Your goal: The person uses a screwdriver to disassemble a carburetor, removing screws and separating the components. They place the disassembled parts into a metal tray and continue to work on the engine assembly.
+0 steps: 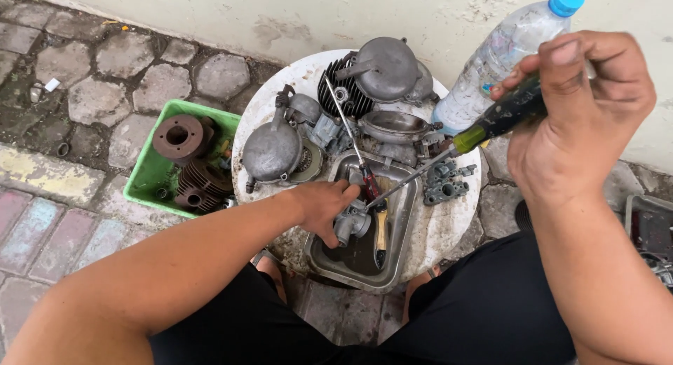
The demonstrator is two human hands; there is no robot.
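At frame centre the left hand (322,204) clamps the small grey metal carburettor (352,225) steady over the dented steel tray (401,228), while the right hand (585,105), upper right, grips the long yellow-and-black-handled screwdriver (491,123) angled into it.

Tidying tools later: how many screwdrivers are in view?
2. One with a yellow-and-black handle in the right hand; one red-handled lying across the metal tray. Others may be hidden among parts.

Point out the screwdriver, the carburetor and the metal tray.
screwdriver (499,117), head view, on its green-black handle.
carburetor (352,225), head view, on its grey body.
metal tray (406,218), head view, on its right rim.
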